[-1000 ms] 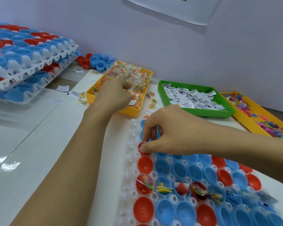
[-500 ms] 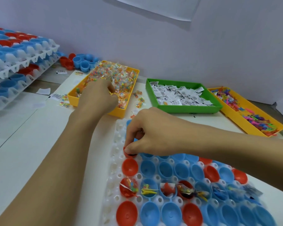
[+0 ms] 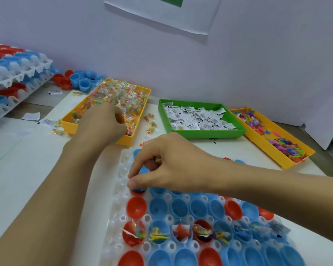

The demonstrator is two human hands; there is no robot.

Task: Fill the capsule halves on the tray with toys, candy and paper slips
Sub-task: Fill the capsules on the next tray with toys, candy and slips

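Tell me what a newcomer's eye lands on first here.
Probably the white tray of red and blue capsule halves in the foreground, one row already stuffed with toys and candy, with the right hand pinching over a red half at its left edge. Behind it, the left hand digs into the yellow candy bin.

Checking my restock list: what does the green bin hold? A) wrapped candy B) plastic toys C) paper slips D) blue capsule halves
C: the green bin is piled with white printed paper slips; candy and toys sit in the yellow bins beside it.
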